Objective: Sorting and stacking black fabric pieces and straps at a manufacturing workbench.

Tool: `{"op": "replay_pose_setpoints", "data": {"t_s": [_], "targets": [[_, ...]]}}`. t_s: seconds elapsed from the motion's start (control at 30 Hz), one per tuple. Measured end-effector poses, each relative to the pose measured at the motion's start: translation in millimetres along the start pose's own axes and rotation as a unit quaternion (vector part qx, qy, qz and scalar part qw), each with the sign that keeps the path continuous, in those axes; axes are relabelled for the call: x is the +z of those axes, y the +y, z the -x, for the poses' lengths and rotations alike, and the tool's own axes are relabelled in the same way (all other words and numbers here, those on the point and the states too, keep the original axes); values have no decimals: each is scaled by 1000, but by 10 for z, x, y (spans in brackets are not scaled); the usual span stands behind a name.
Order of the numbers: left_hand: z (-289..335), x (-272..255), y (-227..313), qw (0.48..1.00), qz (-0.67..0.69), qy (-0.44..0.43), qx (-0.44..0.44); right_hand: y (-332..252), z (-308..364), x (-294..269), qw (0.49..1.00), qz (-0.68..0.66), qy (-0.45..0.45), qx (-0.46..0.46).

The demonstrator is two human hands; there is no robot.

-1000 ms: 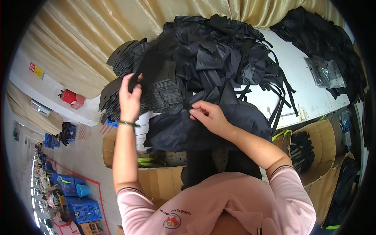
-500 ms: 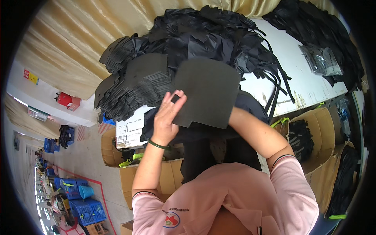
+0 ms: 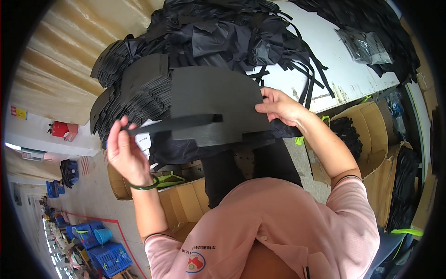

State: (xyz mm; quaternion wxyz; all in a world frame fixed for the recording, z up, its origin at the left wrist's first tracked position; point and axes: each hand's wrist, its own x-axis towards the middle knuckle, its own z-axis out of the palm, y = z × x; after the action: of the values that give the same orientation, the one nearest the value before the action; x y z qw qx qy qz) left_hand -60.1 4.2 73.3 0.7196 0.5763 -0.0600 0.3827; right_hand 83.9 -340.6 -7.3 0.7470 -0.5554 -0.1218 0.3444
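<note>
A large flat black panel [image 3: 213,93] with a rounded top and a notched lower edge is held up in front of me, over the near side of the table. My right hand [image 3: 282,108] grips its right edge, thumb on the front face. A flat black strap [image 3: 174,124] runs leftward across the panel's lower part from a small dark spot that looks like a slot. My left hand [image 3: 126,151] pinches the far end of this strap, left of the panel. Black cloth [image 3: 179,151] lies beneath the panel, mostly hidden by it.
Fanned stacks of similar black panels [image 3: 144,81] stand at left on the white table [image 3: 320,49]. Behind lies a heap of black fabric pieces with straps [image 3: 218,39]. A clear plastic packet [image 3: 367,46] rests at far right. Cardboard boxes [image 3: 367,125] stand below the table's edge.
My left hand has moved left and down, drawing out the strap, which now stretches across the panel. My right hand has come from behind the panel to its right edge.
</note>
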Motion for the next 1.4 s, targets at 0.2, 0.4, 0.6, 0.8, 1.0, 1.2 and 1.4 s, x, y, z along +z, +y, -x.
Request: {"op": "replay_pose_setpoints", "data": {"t_s": [0.2, 0.4, 0.6, 0.8, 1.0, 1.2, 1.4], "targets": [[209, -1089, -92, 958, -143, 238, -67, 385, 215, -561, 962, 231, 112, 90], [583, -1984, -566, 900, -234, 299, -214, 327, 320, -622, 947, 274, 127, 106], [986, -382, -504, 919, -65, -111, -373, 338, 356, -739, 969, 180, 126, 114], [1527, 1028, -801, 700, 303, -65, -644, 268, 371, -722, 985, 89, 111, 99], [1610, 1251, -1234, 728, 335, 63, -595, 304, 344, -701, 985, 113, 101, 85], [1623, 1249, -1295, 719, 296, 92, -622, 284, 404, -599, 945, 289, 145, 52], [1631, 1284, -1258, 694, 328, 102, -633, 390, 391, -598, 931, 335, 143, -29]]}}
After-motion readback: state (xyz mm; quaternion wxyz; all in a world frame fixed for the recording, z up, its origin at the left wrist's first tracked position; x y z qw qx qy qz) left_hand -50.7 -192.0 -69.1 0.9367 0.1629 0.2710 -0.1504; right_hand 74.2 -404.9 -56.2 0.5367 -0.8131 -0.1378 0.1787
